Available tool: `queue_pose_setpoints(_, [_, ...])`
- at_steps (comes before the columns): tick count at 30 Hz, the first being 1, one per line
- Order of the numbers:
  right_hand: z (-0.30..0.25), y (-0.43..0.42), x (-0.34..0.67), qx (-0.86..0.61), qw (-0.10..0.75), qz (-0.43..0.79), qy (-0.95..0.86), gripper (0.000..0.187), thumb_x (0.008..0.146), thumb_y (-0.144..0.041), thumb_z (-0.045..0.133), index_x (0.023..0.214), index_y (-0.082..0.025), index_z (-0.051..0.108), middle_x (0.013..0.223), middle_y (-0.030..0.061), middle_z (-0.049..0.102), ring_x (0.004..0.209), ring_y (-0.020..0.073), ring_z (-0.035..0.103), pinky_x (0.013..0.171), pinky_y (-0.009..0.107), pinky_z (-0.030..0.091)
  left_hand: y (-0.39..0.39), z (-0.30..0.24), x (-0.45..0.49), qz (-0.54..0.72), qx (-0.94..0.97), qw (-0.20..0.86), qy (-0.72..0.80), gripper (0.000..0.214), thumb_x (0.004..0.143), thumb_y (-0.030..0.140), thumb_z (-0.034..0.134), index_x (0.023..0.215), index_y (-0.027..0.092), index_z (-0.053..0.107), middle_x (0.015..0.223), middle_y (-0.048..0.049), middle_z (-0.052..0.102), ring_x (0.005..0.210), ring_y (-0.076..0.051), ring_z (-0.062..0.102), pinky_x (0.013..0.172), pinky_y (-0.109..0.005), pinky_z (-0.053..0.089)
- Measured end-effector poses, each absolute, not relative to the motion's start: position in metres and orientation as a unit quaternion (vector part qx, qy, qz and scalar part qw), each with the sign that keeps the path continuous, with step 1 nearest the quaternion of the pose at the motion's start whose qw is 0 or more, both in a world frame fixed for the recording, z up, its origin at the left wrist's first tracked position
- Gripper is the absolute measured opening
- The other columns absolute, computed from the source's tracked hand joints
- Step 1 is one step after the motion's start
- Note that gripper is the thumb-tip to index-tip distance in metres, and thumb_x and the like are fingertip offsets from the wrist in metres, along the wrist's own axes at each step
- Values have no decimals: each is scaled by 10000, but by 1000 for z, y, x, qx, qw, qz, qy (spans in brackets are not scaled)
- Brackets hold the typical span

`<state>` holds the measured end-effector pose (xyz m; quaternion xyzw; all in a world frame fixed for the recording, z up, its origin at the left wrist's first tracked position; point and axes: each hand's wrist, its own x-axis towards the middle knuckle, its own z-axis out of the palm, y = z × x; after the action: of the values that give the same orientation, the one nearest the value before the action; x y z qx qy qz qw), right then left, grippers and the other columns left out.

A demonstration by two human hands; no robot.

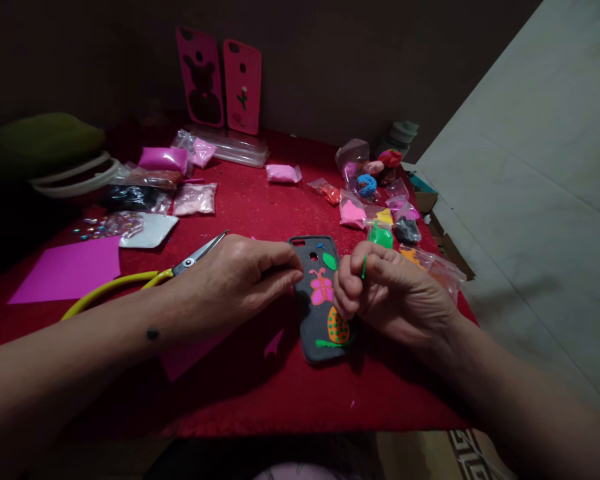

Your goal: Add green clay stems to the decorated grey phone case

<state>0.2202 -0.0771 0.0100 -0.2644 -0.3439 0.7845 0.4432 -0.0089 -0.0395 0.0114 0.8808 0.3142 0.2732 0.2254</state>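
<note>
A dark grey phone case (314, 313) lies flat on the red cloth (260, 387), decorated with a pink butterfly, a green leaf and an orange dotted shape in clay. My left hand (235, 280) rests at the case's left edge, fingers curled together and touching it. My right hand (380, 293) hovers over the case's right edge, fingers pinched on a thin green stick (364, 265) that points upward.
Yellow-handled scissors (145, 277) lie left of my left hand. Several bags of coloured clay (375, 213) sit behind the case. Two pink phone cases (220, 83) stand against the back wall. A pink paper sheet (67, 267) and beads lie at the left.
</note>
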Motion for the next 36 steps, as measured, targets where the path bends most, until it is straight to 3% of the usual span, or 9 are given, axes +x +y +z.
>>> queue_pose_setpoints(17, [12, -78, 220, -258, 438, 784, -357, 124, 845, -286, 801, 865, -165, 791, 735, -1, 749, 662, 96, 703, 663, 191, 571, -41, 13, -8, 280, 886, 205, 307, 157, 871, 115, 594, 784, 161, 717, 562, 45, 642, 465, -41, 540, 467, -152, 338])
queue_pose_setpoints(25, [11, -77, 220, -282, 441, 776, -351, 194, 758, -314, 882, 759, -178, 743, 694, -12, 712, 606, 98, 660, 613, 214, 560, -39, 11, -6, 276, 885, 212, 311, 170, 882, 145, 574, 803, 157, 725, 558, 37, 641, 464, -45, 536, 464, -161, 334])
queue_pose_setpoints(36, [10, -77, 221, -275, 430, 784, -352, 229, 759, -325, 877, 717, -173, 711, 685, -7, 680, 612, 106, 634, 621, 228, 536, -39, 14, -7, 252, 878, 239, 328, 181, 888, 184, 554, 838, 161, 727, 600, 13, 670, 498, -75, 559, 500, -203, 361])
